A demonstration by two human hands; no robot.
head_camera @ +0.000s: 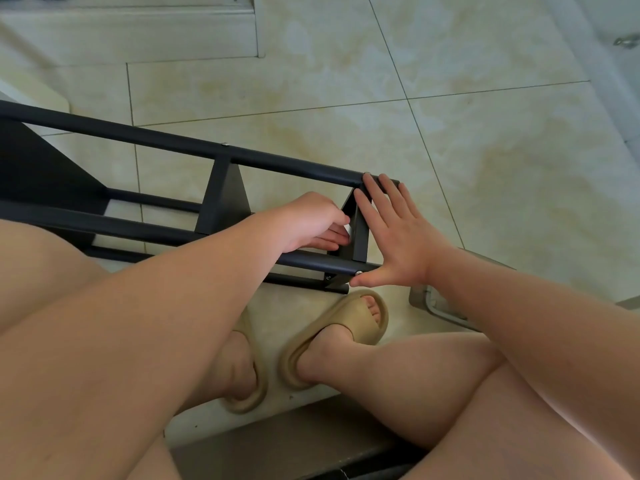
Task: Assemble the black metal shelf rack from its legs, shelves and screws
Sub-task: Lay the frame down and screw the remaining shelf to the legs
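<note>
The black shelf rack lies on its side on the tiled floor, just ahead of the seated person's sandals, its long legs running from the left toward the middle of the floor. The right hand lies flat and wide, fingers spread, against the outer face of the end shelf, with its thumb touching the tip of the near leg beside a silver screw. The left hand reaches between the legs to the inner side of that shelf with its fingers curled; I cannot tell whether they pinch anything. A middle shelf stands further left, with another screw on the far leg above it.
</note>
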